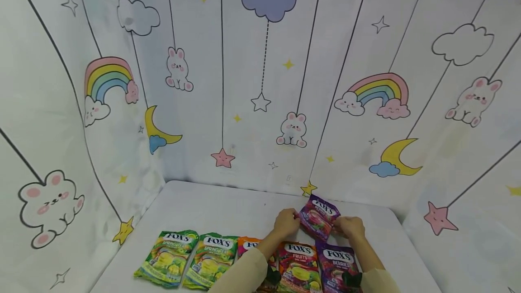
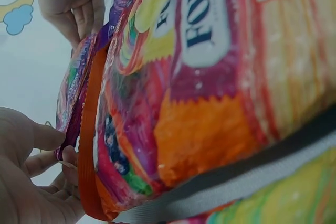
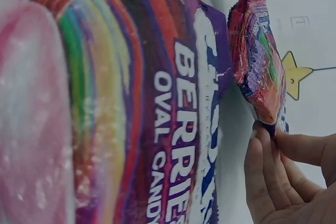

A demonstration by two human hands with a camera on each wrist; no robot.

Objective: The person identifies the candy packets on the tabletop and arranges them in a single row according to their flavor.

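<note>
A purple Fox's berries candy bag [image 1: 319,217] is held by both hands at the back right of the white table. My left hand [image 1: 286,222] pinches its left edge, and my right hand [image 1: 350,228] pinches its right edge. In the left wrist view the thumb and fingers of my left hand [image 2: 31,166] close on the bag's edge [image 2: 76,90]. The right wrist view shows my right hand [image 3: 289,177] gripping the opposite edge of the bag [image 3: 260,66]. Just in front lies a second purple berries bag [image 1: 338,261].
An orange fruits bag [image 1: 300,261] lies left of the front berries bag. Another orange bag [image 1: 248,242] is partly hidden by my left sleeve [image 1: 244,271]. Two green spring tea bags [image 1: 167,257] lie at the left of the row. A patterned backdrop [image 1: 252,58] encloses the white table [image 1: 211,209].
</note>
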